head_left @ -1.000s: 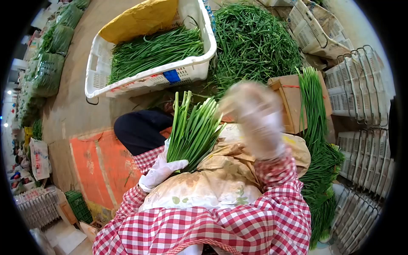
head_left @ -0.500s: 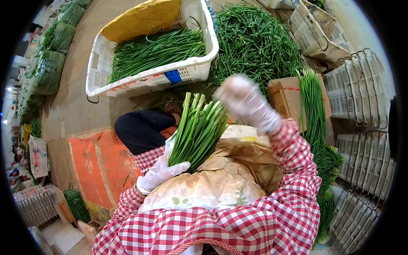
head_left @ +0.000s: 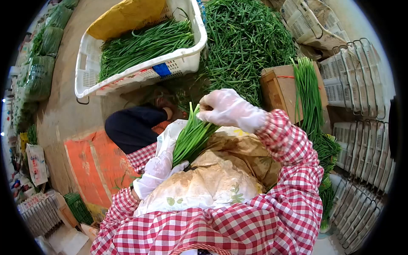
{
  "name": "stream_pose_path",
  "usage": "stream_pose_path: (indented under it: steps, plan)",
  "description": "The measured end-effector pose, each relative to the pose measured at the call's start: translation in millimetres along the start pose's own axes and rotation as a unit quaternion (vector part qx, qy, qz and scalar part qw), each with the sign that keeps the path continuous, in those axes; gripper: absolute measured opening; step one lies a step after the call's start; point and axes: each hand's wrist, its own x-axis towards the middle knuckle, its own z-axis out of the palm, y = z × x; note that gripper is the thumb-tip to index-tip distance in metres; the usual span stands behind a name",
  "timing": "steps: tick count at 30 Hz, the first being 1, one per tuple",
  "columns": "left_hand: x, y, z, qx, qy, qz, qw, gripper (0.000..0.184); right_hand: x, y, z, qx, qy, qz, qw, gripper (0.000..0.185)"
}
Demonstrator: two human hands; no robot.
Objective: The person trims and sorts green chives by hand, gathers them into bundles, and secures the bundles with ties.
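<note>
A bunch of garlic chives [head_left: 192, 142] slants across my lap, its pale cut ends pointing up and away from me. My left hand [head_left: 158, 172], in a whitish thin glove, is wrapped round the lower part of the bunch. At the upper end my right hand [head_left: 233, 111], also gloved, has its fingers bent and closed on the stalk ends; the fingertips are partly hidden. Under the bunch lies a stained, light-coloured apron [head_left: 225, 174] over my lap.
Ahead on the left stands a white crate [head_left: 140, 80] holding chives and a yellow sheet. A large heap of loose chives [head_left: 250, 46] lies beside it. To the right, tied chives [head_left: 309, 93] rest over a cardboard box [head_left: 276, 91], near stacked white crates [head_left: 361, 80].
My right hand has come down and left from its raised, blurred position onto the stalk ends. The bunch looks narrower at the top. The whole view has shifted slightly.
</note>
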Motion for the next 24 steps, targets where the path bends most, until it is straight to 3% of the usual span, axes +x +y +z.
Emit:
stream_pose_path:
  steps: [2, 4, 5, 6, 7, 8, 9, 11, 12, 13, 14, 16, 19, 21, 22, 23, 24]
  plan:
    - [-4.9, 1.3, 0.5, -0.025, -0.011, -0.066, 0.997, 0.084, -19.4, 1.5, -11.5, 0.255, 0.009, -0.028, 0.966, 0.032]
    - [-6.2, 2.9, -0.1, -0.016, -0.010, -0.075, 0.997, 0.083, -46.3, 15.8, -21.0, 0.515, 0.104, -0.082, 0.847, 0.024]
    - [-5.4, 4.1, -0.6, 0.003, -0.006, -0.060, 0.998, 0.082, -53.7, 31.9, -29.0, 0.585, 0.133, -0.211, 0.772, 0.018]
    - [-5.0, 4.8, -1.3, 0.014, -0.006, -0.052, 0.999, 0.081, -60.4, 42.7, -41.4, 0.612, 0.158, -0.264, 0.729, 0.018]
    - [-4.5, 5.5, -2.1, 0.024, -0.006, -0.043, 0.999, 0.081, -69.6, 58.1, -57.2, 0.599, 0.159, -0.257, 0.741, 0.023]
    - [-5.5, 6.4, -2.1, 0.001, -0.017, -0.073, 0.997, 0.081, -66.0, 64.6, -58.8, 0.442, 0.296, -0.136, 0.835, 0.031]
    - [-5.6, 6.4, -1.6, -0.010, -0.024, -0.086, 0.996, 0.081, -62.2, 71.5, -57.4, 0.255, 0.414, -0.005, 0.874, 0.040]
    - [-5.3, 3.9, -0.4, 0.005, -0.032, -0.087, 0.996, 0.081, -47.1, 93.6, -34.7, -0.019, 0.421, 0.180, 0.889, 0.058]
    - [-5.0, 0.8, 1.5, 0.016, -0.033, -0.082, 0.996, 0.081, -46.4, 81.6, -34.3, 0.122, 0.293, 0.164, 0.934, 0.068]
    - [-4.9, -2.3, 3.6, 0.028, -0.033, -0.076, 0.996, 0.081, -48.7, 62.8, -33.9, 0.273, 0.146, 0.128, 0.942, 0.070]
    - [-5.8, -6.5, 6.7, 0.015, -0.014, -0.048, 0.999, 0.080, -41.8, 57.2, -22.9, 0.306, 0.058, 0.084, 0.946, 0.066]
    - [-6.2, -3.8, 7.5, 0.005, 0.005, -0.019, 1.000, 0.080, -23.8, 36.1, -2.6, 0.232, -0.074, 0.107, 0.964, 0.050]
    - [-4.1, 2.3, 3.7, 0.083, 0.028, 0.005, 0.996, 0.077, -23.1, 29.6, 10.6, 0.280, -0.023, 0.045, 0.959, 0.036]
    - [-13.7, -20.6, 9.9, -0.023, -0.010, -0.053, 0.998, 0.072, -36.9, 21.8, 5.7, 0.333, 0.004, 0.014, 0.943, 0.033]
    - [-14.3, -22.3, 11.5, -0.077, 0.005, -0.018, 0.997, 0.068, -43.7, 19.3, 1.4, 0.384, 0.033, -0.015, 0.923, 0.029]
    - [-14.0, -18.1, 6.6, -0.075, 0.004, -0.018, 0.997, 0.068, -48.7, 18.7, -5.3, 0.421, 0.080, -0.005, 0.903, 0.032]
    - [-12.2, -10.3, -1.2, -0.117, -0.025, -0.076, 0.990, 0.066, -54.0, 20.4, -15.9, 0.467, 0.156, 0.007, 0.870, 0.030]
